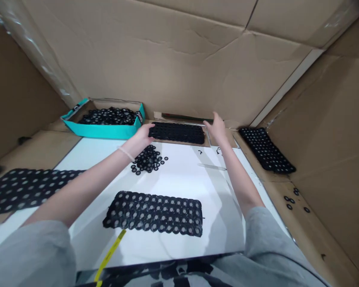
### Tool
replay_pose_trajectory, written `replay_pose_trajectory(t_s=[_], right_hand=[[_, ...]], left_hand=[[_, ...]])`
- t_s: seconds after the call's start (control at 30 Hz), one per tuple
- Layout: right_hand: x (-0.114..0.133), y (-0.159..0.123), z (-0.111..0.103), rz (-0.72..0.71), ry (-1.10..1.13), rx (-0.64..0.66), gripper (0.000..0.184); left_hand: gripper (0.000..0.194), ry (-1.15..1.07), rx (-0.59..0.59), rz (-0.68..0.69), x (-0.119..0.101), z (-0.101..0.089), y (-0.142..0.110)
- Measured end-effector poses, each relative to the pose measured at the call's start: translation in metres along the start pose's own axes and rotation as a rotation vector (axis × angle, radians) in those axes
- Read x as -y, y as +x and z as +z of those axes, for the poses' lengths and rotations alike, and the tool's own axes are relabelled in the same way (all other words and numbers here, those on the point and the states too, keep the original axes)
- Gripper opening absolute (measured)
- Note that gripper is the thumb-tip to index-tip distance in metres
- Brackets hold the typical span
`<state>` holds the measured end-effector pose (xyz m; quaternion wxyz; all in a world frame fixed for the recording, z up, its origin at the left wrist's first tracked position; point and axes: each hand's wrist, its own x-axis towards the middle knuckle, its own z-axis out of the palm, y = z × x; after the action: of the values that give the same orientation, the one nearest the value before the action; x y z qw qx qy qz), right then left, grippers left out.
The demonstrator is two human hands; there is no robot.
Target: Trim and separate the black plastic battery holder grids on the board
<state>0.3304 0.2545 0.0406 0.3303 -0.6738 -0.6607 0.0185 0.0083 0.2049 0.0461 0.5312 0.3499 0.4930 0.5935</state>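
Note:
At the back of the table lies a black mat (176,132) of joined rings, perhaps a stack. My left hand (143,135) is at its left end, thumb and fingers apart and touching its corners. Beyond the right end is my right hand (217,128), open, its fingers spread and seemingly off the mat. Loose black rings with pale centres (149,159) are heaped below my left hand. Closest to me, a second black ring mat (155,214) lies flat on the white tabletop (179,179).
A teal-edged cardboard box (107,130) holds many black rings. Further ring mats lie at left (32,189) and right (266,149). A thin pale stick (212,166) is near my right forearm. A yellow tape (110,253) hangs in front. Cardboard walls (167,67) enclose the table.

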Motion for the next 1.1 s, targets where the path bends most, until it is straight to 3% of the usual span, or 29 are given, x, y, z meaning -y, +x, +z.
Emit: replay_pose_trajectory(t_s=[0.07, 0.1, 0.2, 0.27, 0.3, 0.37, 0.43, 0.5, 0.6, 0.67, 0.8, 0.93, 1.1], right_hand=[[0.008, -0.017, 0.004, -0.139, -0.062, -0.092, 0.066], [0.013, -0.027, 0.009, -0.191, -0.095, -0.056, 0.065], [0.027, -0.047, 0.027, -0.269, -0.210, 0.274, 0.068], [0.035, -0.052, 0.024, -0.229, -0.240, 0.417, 0.070], [0.039, -0.053, 0.016, -0.209, -0.222, 0.401, 0.069], [0.048, -0.063, -0.011, -0.268, -0.156, 0.231, 0.070], [0.056, -0.088, -0.043, -0.313, -0.057, 0.160, 0.067], [0.060, -0.129, -0.070, -0.351, 0.062, 0.271, 0.056], [0.051, -0.196, -0.087, -0.319, 0.082, 0.622, 0.034], [0.035, -0.225, -0.088, -0.249, -0.020, 0.657, 0.028], [0.000, -0.237, -0.090, -0.097, -0.110, 0.456, 0.032], [-0.003, -0.236, -0.087, -0.156, 0.132, 0.636, 0.024], [0.038, -0.258, -0.062, -0.341, 0.233, 0.758, 0.034]], left_hand=[[0.041, 0.014, -0.019, -0.017, -0.024, -0.020, -0.027], [0.050, 0.053, 0.009, 0.028, -0.036, -0.030, -0.044], [0.059, 0.390, 0.222, 0.247, -0.058, -0.055, -0.101], [0.051, 0.719, 0.415, 0.275, -0.058, -0.073, -0.137], [0.047, 0.900, 0.513, 0.251, -0.053, -0.083, -0.152], [0.040, 1.233, 0.683, 0.225, -0.036, -0.103, -0.176], [0.040, 1.424, 0.743, 0.284, -0.017, -0.121, -0.188], [0.044, 1.496, 0.765, 0.310, 0.000, -0.132, -0.191], [0.046, 1.522, 0.745, 0.234, 0.012, -0.137, -0.187], [0.042, 1.499, 0.722, 0.207, 0.014, -0.136, -0.183], [0.033, 1.363, 0.723, 0.182, 0.010, -0.133, -0.178], [0.035, 1.307, 0.709, 0.104, -0.007, -0.143, -0.169], [0.036, 1.593, 0.587, 0.056, -0.027, -0.159, -0.152]])
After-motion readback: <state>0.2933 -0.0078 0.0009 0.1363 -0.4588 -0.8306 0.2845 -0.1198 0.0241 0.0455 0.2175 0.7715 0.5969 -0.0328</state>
